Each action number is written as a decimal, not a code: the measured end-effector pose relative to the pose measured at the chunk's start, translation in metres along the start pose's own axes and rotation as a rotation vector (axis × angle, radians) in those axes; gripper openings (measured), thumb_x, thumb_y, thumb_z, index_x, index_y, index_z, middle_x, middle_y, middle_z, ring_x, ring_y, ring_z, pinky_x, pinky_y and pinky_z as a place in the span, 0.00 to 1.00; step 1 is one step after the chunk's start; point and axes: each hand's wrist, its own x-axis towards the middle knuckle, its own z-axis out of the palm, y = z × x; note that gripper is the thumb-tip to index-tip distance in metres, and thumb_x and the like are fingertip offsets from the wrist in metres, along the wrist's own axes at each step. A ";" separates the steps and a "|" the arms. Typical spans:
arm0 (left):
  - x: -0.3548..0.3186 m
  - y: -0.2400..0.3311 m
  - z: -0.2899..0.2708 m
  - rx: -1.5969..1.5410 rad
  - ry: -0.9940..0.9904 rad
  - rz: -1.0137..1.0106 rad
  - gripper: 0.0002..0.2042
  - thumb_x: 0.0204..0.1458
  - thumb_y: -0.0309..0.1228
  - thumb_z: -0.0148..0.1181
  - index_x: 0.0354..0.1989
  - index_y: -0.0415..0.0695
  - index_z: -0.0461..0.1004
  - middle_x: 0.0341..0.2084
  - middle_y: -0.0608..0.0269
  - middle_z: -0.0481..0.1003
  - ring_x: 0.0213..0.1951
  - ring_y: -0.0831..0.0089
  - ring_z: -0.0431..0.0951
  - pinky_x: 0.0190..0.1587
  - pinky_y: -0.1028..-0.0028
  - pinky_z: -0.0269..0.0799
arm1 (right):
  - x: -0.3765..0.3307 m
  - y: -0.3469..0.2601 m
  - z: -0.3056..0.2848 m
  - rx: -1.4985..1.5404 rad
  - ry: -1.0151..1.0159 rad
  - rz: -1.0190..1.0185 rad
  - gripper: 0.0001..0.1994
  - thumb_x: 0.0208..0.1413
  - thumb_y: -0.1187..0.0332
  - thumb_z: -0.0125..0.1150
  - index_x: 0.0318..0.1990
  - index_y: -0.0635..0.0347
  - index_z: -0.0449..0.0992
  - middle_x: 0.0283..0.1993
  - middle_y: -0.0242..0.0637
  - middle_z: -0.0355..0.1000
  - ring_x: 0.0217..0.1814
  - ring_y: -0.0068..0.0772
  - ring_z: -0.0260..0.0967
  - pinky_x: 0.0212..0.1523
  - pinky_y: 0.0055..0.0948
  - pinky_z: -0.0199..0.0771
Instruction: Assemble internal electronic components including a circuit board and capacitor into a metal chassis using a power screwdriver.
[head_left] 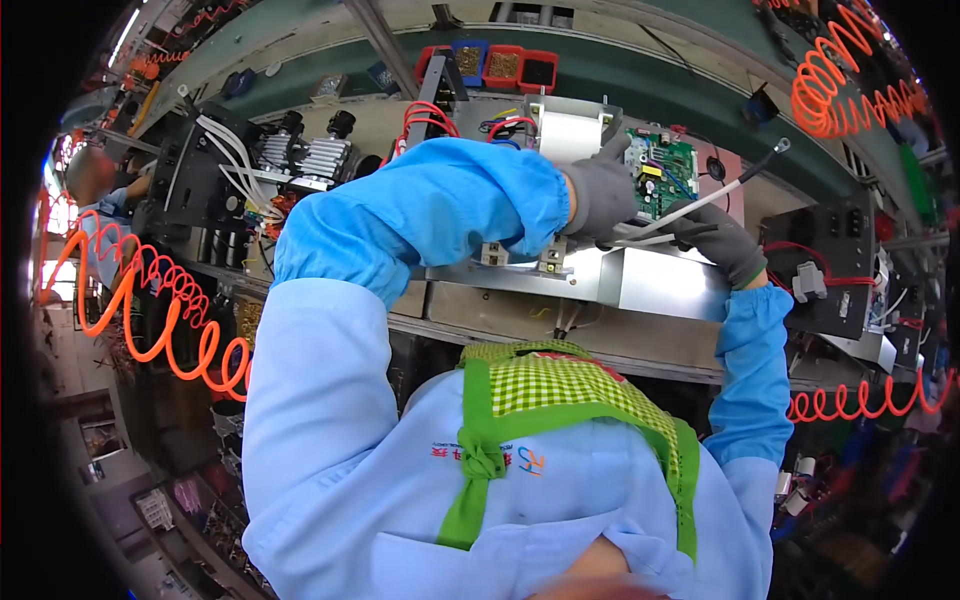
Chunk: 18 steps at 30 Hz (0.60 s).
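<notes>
We keep our left hand (pixel 600 195), gloved and curled, pressed against the green circuit board (pixel 660 170) in the metal chassis (pixel 660 280), steadying it, while our right hand (pixel 715 235) pinches the white cable (pixel 725 190); best guided gently, without kinks

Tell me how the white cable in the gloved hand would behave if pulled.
The white cable probably holds some shape: its free end juts up past the right hand without drooping. It likely bends rather than snaps, being thin and sheathed. The grey gloves should grip it well. The left hand rests by the green circuit board.
</notes>
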 end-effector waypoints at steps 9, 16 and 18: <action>-0.003 -0.007 0.004 -0.347 0.095 0.008 0.11 0.51 0.34 0.52 0.40 0.46 0.76 0.29 0.49 0.76 0.35 0.53 0.77 0.52 0.57 0.66 | 0.007 0.037 -0.020 -0.801 -0.102 -0.690 0.18 0.59 0.75 0.52 0.58 0.62 0.69 0.47 0.38 0.73 0.43 0.28 0.70 0.47 0.29 0.73; 0.008 -0.021 0.000 -0.638 0.052 -0.042 0.18 0.51 0.38 0.52 0.51 0.51 0.72 0.42 0.50 0.76 0.46 0.53 0.75 0.51 0.60 0.69 | -0.003 0.038 -0.057 0.282 -0.293 0.047 0.18 0.62 0.68 0.48 0.58 0.64 0.67 0.45 0.43 0.71 0.45 0.29 0.70 0.46 0.29 0.74; 0.020 -0.015 0.001 -0.620 0.016 -0.066 0.21 0.50 0.38 0.52 0.54 0.51 0.71 0.45 0.52 0.75 0.47 0.53 0.75 0.53 0.59 0.68 | -0.011 0.032 -0.062 0.291 -0.359 0.026 0.21 0.59 0.64 0.52 0.58 0.65 0.66 0.44 0.42 0.71 0.44 0.26 0.70 0.44 0.28 0.74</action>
